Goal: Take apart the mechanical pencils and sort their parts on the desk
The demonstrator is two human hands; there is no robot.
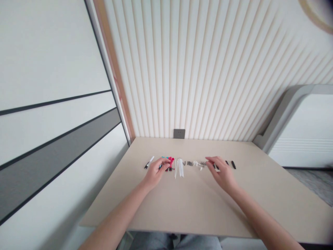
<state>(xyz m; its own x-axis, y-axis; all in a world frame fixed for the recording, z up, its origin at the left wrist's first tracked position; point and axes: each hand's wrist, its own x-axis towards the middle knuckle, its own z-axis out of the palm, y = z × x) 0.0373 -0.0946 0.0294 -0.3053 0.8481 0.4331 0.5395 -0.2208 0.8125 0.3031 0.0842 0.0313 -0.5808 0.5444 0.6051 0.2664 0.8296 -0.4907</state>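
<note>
My left hand (pixel 155 171) is over the left part of a row of small parts, its thumb and forefinger slightly apart beside the red tubes (pixel 171 160). It partly covers teal and black pieces there. A white-and-black pen (pixel 149 162) lies to its left. Several thin white sticks (pixel 180 168) lie between the hands. My right hand (pixel 221 171) hovers at the right part of the row, thumb and forefinger apart next to small grey metal pieces (pixel 202 163). Small white pieces (pixel 195 163) and dark grey pieces (pixel 189 163) lie left of it. I see nothing clearly held in either hand.
Black pieces (pixel 233 165) lie right of my right hand on the beige table (pixel 177 205). A ribbed white wall (pixel 161 86) with a dark socket (pixel 179 133) stands behind. A white cabinet (pixel 52 69) rises at left, and a grey-white padded panel (pixel 301 125) stands at right.
</note>
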